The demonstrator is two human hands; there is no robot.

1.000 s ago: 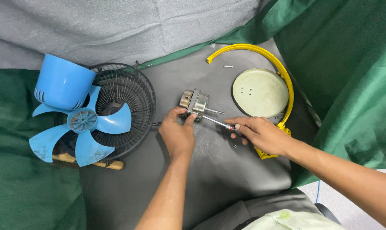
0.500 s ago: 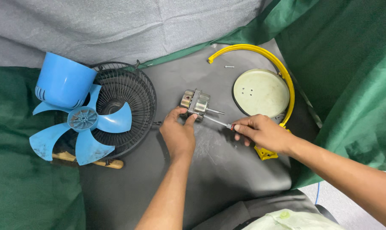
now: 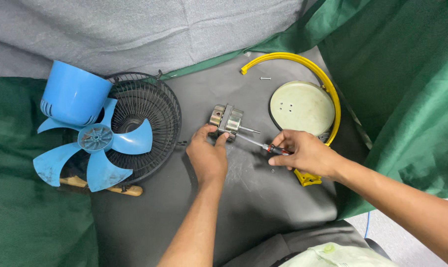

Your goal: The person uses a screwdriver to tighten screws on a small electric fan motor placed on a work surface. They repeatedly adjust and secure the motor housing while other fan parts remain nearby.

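Note:
A small metal fan motor [image 3: 226, 120] with a shaft pointing right lies on the dark grey mat [image 3: 244, 198]. My left hand [image 3: 207, 153] grips its near side with the fingertips. My right hand [image 3: 303, 153] holds a screwdriver [image 3: 263, 145] with a red and black handle, its thin blade pointing up-left at the motor's lower edge. A tiny screw or washer [image 3: 273, 170] lies on the mat just below my right hand.
At left a blue fan blade [image 3: 93, 141] rests on a black wire grille [image 3: 145, 123], with a blue motor cover [image 3: 73, 94] behind it. A round pale base plate [image 3: 302, 108] within a yellow curved ring [image 3: 303, 64] sits at right. One loose screw [image 3: 265, 78] lies near the ring. Green cloth surrounds the mat.
My right hand shifted slightly, keeping the screwdriver tip at the motor. My left hand stayed on the motor.

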